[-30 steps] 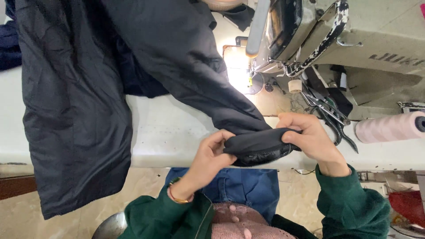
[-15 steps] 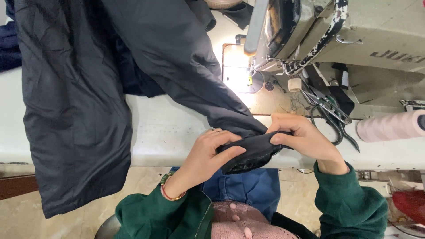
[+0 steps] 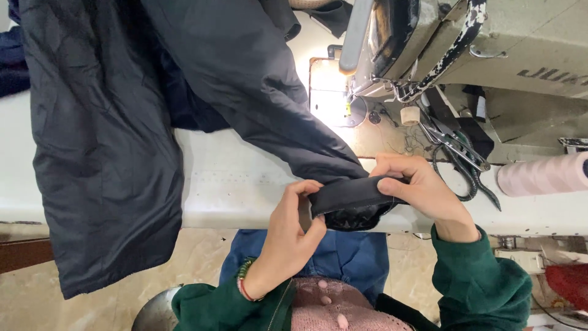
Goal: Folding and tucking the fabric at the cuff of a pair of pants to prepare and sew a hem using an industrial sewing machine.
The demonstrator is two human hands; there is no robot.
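Likely a garment workshop: industrial sewing machine (image 3: 465, 49), thread cone (image 3: 542, 173), scissors (image 3: 456, 156).

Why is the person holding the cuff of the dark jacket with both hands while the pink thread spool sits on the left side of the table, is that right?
Not quite. The head view shows the pink thread spool on the right side of the table, beside the scissors. The rest holds: the left hand and right hand both grip the cuff of the dark jacket.

White counter (image 3: 245, 190), dark padded jacket (image 3: 110, 141) draped over its edge, sewing machine (image 3: 465, 55), black-handled scissors (image 3: 459, 159), pale pink thread cone (image 3: 542, 173)
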